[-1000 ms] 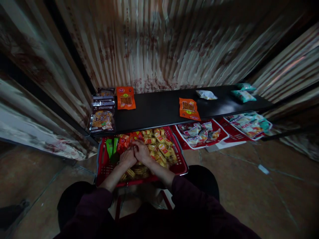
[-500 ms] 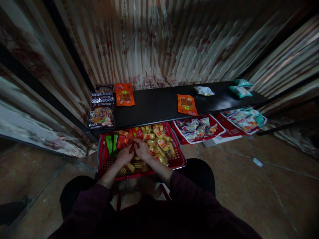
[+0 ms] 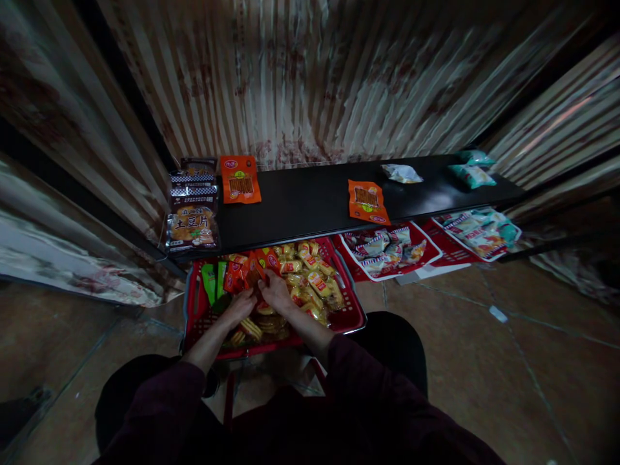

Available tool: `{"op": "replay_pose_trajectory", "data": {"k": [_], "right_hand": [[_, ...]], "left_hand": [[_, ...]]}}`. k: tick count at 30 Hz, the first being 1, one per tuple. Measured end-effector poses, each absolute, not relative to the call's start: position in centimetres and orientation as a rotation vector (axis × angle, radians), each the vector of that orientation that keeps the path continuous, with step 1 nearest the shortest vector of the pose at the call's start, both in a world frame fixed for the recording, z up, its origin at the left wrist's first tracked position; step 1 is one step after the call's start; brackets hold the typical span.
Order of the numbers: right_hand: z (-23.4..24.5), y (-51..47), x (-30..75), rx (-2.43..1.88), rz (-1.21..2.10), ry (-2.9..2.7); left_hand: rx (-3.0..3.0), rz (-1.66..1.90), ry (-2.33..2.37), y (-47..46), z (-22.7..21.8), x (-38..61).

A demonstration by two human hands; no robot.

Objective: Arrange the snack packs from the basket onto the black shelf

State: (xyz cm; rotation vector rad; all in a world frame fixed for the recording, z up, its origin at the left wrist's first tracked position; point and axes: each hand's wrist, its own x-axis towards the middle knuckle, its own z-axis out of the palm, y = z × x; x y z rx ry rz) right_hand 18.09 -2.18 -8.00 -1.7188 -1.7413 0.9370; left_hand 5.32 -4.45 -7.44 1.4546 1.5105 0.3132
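Both hands are down in the red basket (image 3: 353,318), working among the loose snack packets. The left hand (image 3: 239,303) and right hand (image 3: 278,292) meet over an orange packet (image 3: 250,274), which stands tilted up just beyond the fingertips. The left fingers look clamped on its lower edge. The right fingers are bent and touch it, but the dim light hides whether they pinch it. Small yellow packets (image 3: 310,279) lie heaped to the right of the fingers, green packets (image 3: 211,284) to their left, and ridged biscuits sit under the wrists. The step in hand seems to be sorting one packet out of the heap. Lifting it clear would call for a firm pinch and a rise past the edge of the black bench (image 3: 300,208) above the fingers.
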Motion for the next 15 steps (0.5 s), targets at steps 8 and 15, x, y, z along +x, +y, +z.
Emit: {"op": "replay_pose_trajectory", "data": {"k": [8,15], "right_hand": [[-8.0,-1.7,19.4,-1.816,1.136,-1.767],[-7.4,-2.7,20.7,-1.762,1.146,-1.773]], "left_hand": [[1.452,0.269,1.399,-4.5,-8.2,4.7],[1.313,0.35,1.404,-4.5,-7.7,3.8]]}}
